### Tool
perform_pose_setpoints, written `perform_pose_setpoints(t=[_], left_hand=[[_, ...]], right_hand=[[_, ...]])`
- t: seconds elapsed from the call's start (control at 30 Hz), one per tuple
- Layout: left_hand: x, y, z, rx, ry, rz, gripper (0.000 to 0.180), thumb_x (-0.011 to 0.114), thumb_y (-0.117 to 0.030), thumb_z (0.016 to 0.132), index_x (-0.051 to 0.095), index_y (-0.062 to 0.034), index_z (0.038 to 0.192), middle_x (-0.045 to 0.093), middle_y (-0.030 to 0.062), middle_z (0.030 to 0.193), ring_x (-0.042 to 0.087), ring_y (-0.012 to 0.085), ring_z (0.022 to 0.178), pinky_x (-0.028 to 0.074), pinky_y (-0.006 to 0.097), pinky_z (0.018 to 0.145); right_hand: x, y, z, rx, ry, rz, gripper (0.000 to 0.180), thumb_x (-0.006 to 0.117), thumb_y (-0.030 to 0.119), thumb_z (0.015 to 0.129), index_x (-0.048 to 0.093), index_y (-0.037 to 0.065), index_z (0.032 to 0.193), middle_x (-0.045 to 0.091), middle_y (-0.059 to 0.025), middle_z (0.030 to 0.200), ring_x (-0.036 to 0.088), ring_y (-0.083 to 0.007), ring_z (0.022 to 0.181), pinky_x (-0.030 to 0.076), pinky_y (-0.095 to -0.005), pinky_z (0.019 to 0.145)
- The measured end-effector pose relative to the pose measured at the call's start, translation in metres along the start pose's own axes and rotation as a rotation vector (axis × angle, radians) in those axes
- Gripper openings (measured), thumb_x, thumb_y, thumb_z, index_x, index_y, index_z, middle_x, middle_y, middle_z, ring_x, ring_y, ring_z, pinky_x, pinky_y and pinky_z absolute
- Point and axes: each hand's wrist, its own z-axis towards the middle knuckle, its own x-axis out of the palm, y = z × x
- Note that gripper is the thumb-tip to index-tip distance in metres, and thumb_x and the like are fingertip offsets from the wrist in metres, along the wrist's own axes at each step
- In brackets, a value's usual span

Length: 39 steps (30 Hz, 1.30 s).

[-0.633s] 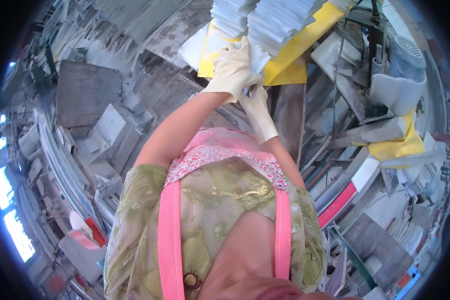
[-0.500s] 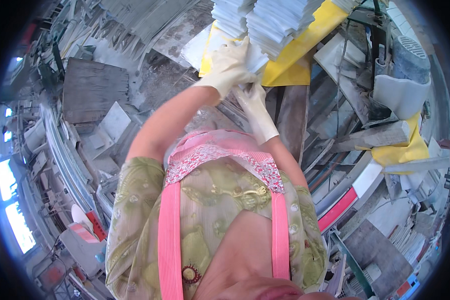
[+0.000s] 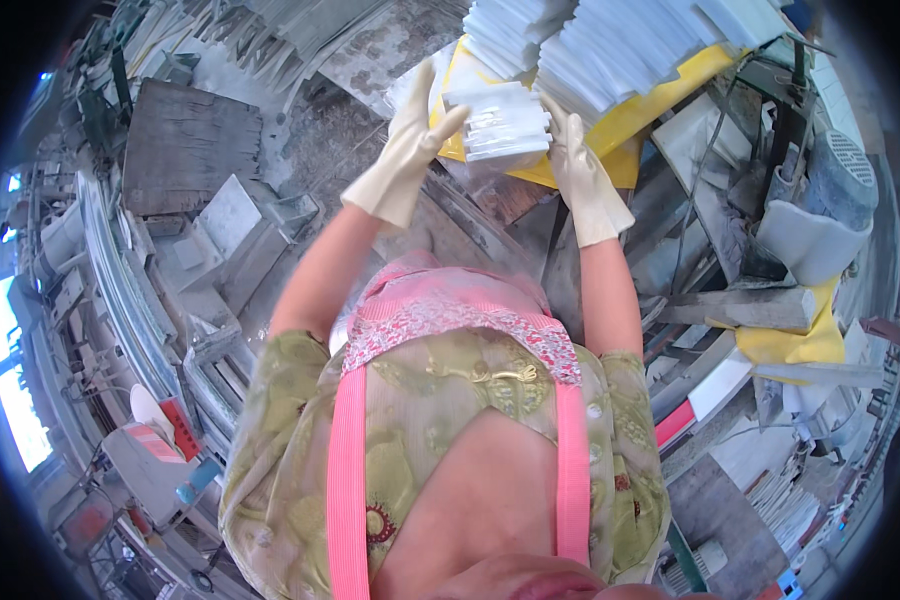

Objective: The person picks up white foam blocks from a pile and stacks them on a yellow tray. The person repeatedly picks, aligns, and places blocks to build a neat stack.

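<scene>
A small stack of thin white strips [image 3: 508,125] with uneven ends is in front of me, over a yellow sheet [image 3: 533,174]. My left hand [image 3: 407,150], in a cream rubber glove, is at its left side. Its fingers are stretched up and its thumb reaches toward the stack's left edge. Along the right edge lies my right hand [image 3: 582,172], gloved alike, with its fingers extended against or close to the strips. Whether the stack rests on the sheet or is partly lifted, I cannot tell.
Taller piles of white strips [image 3: 620,70] stand behind on the yellow sheet. A dark weathered board [image 3: 192,147] lies at the left. To the right are a white curved container [image 3: 815,240], a wooden beam [image 3: 740,308] and a crumpled yellow cloth [image 3: 795,343].
My hands, close together before, have moved apart to either side of the small stack. The stack shows fully between them now, and the view has shifted slightly.
</scene>
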Motion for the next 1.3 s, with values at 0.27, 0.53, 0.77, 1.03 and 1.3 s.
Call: perform_pose_setpoints(t=[0.27,0.53,0.77,1.03,1.3], left_hand=[[0.062,0.017,-0.037,-0.125,-0.058,-0.572,0.103,0.052,-0.058,0.099,0.001,0.0099,0.159,0.019,0.0268,0.165,0.017,0.0343,0.155,0.016,0.035,0.123],[0.065,0.034,-0.033,-0.180,-0.125,-0.279,0.081,0.042,-0.050,0.104,0.023,0.0079,0.157,0.033,0.0211,0.160,0.029,0.0289,0.149,0.022,0.035,0.121],[0.020,-0.021,0.006,0.022,0.175,0.699,0.116,0.079,-0.055,0.074,0.026,0.0157,0.151,0.036,0.0355,0.153,0.032,0.0467,0.146,0.023,0.044,0.123],[0.051,-0.083,0.035,0.128,0.651,1.326,0.129,0.089,-0.047,0.051,0.031,0.0162,0.148,0.050,0.0292,0.139,0.049,0.0428,0.132,0.037,0.043,0.115],[0.059,-0.075,0.037,-0.101,0.716,1.110,0.127,0.088,-0.047,0.052,0.033,0.0152,0.147,0.052,0.0282,0.137,0.052,0.0413,0.129,0.040,0.042,0.112]], right_hand=[[0.019,0.020,0.016,0.201,0.056,-0.096,0.073,0.018,0.055,0.110,0.036,0.002,0.156,0.047,-0.0129,0.152,0.045,-0.0238,0.140,0.032,-0.0355,0.118],[0.019,0.014,0.020,0.213,0.063,-0.080,0.071,0.021,0.054,0.110,0.037,0.002,0.155,0.048,-0.0125,0.151,0.046,-0.0233,0.138,0.034,-0.0358,0.116],[0.025,0.018,0.023,0.220,0.119,-0.047,0.069,0.024,0.053,0.110,0.038,0.002,0.155,0.049,-0.0123,0.150,0.047,-0.0230,0.137,0.036,-0.0360,0.115],[0.029,0.020,0.021,0.251,0.151,0.028,0.068,0.028,0.052,0.110,0.038,0.002,0.154,0.050,-0.0120,0.149,0.048,-0.0225,0.136,0.038,-0.0363,0.114],[0.029,0.019,0.012,0.287,0.024,0.039,0.066,0.033,0.050,0.110,0.039,0.002,0.154,0.051,-0.0117,0.148,0.051,-0.0224,0.133,0.041,-0.0372,0.112]])
